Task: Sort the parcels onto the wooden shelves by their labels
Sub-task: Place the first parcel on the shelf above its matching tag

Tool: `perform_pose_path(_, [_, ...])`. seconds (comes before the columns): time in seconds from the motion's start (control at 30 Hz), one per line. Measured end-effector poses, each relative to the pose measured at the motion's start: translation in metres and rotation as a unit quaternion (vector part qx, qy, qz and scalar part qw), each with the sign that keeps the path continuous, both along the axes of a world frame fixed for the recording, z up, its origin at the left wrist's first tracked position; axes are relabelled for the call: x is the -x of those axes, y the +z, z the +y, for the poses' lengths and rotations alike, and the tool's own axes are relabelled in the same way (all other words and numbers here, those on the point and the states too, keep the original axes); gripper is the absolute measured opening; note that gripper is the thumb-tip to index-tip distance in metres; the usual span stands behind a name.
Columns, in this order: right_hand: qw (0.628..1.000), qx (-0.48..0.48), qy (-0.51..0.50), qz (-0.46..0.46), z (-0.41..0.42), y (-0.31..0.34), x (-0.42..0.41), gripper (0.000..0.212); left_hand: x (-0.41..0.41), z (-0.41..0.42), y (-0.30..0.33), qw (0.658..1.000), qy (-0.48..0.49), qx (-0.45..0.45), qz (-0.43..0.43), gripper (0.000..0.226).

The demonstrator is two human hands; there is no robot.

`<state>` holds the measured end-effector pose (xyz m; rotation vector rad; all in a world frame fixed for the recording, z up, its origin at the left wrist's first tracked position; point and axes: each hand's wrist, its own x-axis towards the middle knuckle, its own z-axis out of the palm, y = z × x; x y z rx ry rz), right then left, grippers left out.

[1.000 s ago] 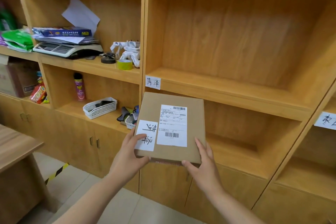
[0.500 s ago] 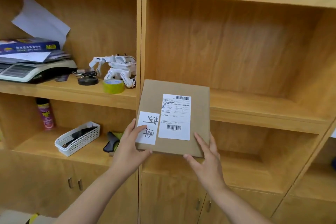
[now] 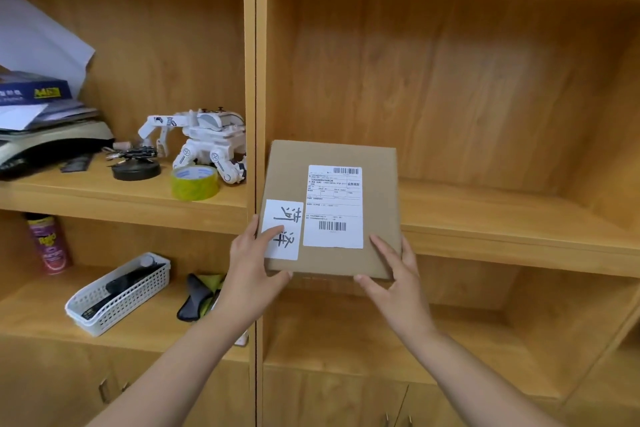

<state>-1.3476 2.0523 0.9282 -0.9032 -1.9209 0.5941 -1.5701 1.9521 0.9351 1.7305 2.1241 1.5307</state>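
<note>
Holding a flat brown parcel (image 3: 332, 208) by its near corners, both hands reach toward the wooden shelves (image 3: 485, 215). The left hand (image 3: 252, 270) clasps the near left corner, thumb curled along the near edge and a finger lying across the small white label (image 3: 283, 229), which carries handwritten characters. The right hand (image 3: 394, 284) clasps the near right corner, fingers laid along the right edge and thumb under the near edge. A larger printed shipping label (image 3: 334, 206) with two barcodes sits just beside the handwritten one, on the top face.

The parcel is tilted up toward the camera in front of the right-hand bay, its far edge over the front of the middle board there; whether it touches the board I cannot tell. Its left edge runs close to the upright (image 3: 255, 80) that divides the two bays.

On the left bay's board at the same height stand a white toy robot (image 3: 204, 142), a roll of yellow-green tape (image 3: 195, 182) just in front of it, a small black round stand (image 3: 136, 170), and a scale (image 3: 52, 146) under a stack of papers and a blue box (image 3: 34, 90). One board down are a pink spray can (image 3: 50, 244), a white mesh basket (image 3: 117, 295) holding dark items, and a black and green object (image 3: 199, 298) partly hidden behind the left forearm.
</note>
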Motion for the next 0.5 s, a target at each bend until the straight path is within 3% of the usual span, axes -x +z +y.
perform_pose_path(0.33, [0.998,-0.060,-0.003,-0.036,0.061,0.032,0.017,0.067,0.010,0.052,0.018,0.999,0.016,-0.038,0.018,0.064])
perform_pose_path(0.4, [0.994,-0.089,-0.021,-0.059,0.068,0.036,0.021,0.065,0.013,0.058,0.020,0.997,0.033,-0.042,0.061,0.059])
perform_pose_path(0.5, [0.989,-0.115,-0.047,-0.082,0.076,0.039,0.027,0.064,0.013,0.064,0.023,0.974,0.089,-0.058,0.198,0.050])
